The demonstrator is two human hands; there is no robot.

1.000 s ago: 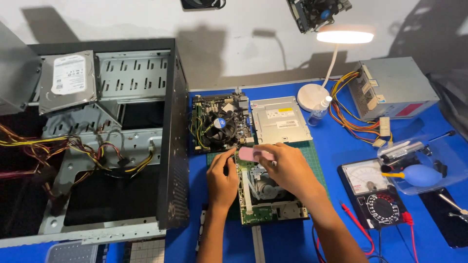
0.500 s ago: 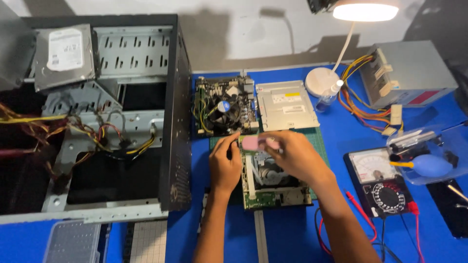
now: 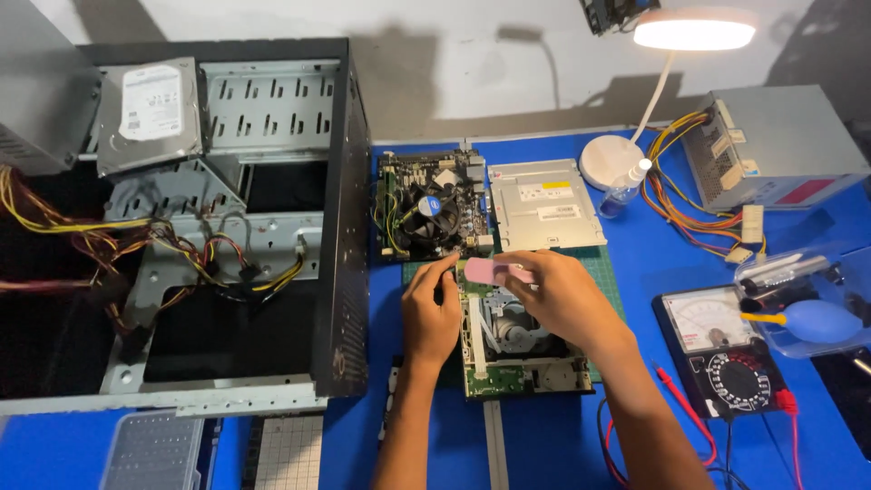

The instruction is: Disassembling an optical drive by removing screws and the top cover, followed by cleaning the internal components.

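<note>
The right hand (image 3: 562, 295) pinches a pink eraser-like block (image 3: 494, 270) between thumb and fingers at the far edge of the opened optical drive (image 3: 517, 349). The left hand (image 3: 431, 313) has its fingertips closed on the drive's far left corner, just beside the block, steadying it. Compared with 1 second ago and half a second ago, both hands sit in nearly the same spot on the drive and the block has barely shifted; the clearest change is in the camera's framing. That suggests a small, repeated action at that 1 edge rather than a move to another part, so the work on the drive seems to be in mid-step.

The drive lies uncovered on a green cutting mat (image 3: 610, 272) on the blue table (image 3: 544, 445). Its grey metal cover (image 3: 544, 204) lies beyond, beside a motherboard (image 3: 431, 213) with a fan. To the left stands an open computer case (image 3: 227, 227); to the right are an analogue multimeter (image 3: 726, 354), a blue air blower (image 3: 817, 319), a power supply (image 3: 780, 145) and a lit desk lamp (image 3: 694, 32).
</note>
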